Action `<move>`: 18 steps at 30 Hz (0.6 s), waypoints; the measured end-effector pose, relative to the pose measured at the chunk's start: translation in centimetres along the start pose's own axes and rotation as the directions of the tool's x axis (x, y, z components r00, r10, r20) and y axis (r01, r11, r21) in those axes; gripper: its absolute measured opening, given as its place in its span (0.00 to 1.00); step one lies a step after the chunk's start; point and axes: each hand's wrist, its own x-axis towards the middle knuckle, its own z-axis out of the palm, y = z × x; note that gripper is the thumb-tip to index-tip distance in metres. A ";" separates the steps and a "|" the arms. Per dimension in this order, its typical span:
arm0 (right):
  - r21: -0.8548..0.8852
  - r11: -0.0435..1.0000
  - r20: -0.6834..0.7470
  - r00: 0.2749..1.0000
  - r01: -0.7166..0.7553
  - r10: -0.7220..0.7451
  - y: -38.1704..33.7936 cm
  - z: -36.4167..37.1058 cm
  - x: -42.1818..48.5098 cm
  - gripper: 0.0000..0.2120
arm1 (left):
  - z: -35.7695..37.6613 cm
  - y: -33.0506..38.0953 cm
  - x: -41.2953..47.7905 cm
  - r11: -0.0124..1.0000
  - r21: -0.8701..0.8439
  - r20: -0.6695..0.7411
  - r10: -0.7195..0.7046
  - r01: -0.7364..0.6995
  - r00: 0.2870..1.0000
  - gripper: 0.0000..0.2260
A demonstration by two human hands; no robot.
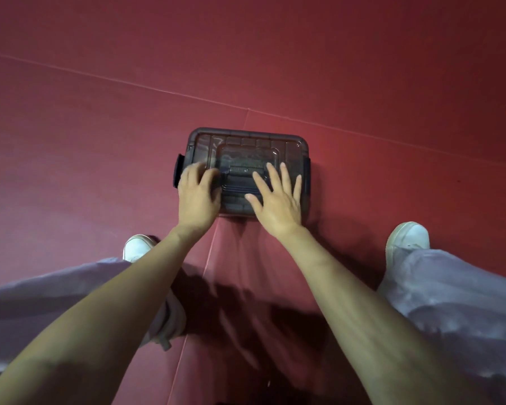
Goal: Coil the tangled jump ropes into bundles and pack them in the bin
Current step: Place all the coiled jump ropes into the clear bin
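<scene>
Both holding nothing, my left hand, fingers loosely bent, and right hand, fingers spread flat, press the lidded dark translucent plastic bin on the red floor; I judge packing done, side latches next.

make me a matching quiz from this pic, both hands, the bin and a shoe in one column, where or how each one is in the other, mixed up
Column one:
1. left hand
2. right hand
3. bin
4. right shoe

Column two:
A. white, on the red floor, apart from the bin
B. fingers spread, on the right half of the lid
C. dark and see-through, lid on
D. fingers bent, on the left half of the lid

Pairs: 1-D, 2-B, 3-C, 4-A
</scene>
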 end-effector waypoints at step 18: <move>-0.128 0.991 0.161 0.985 -0.044 0.064 -1.0 0.8 0.8 0.28 | -0.7 -1.2 0.7 0.835 -0.405 -0.110 -0.449 0.372 0.887 0.19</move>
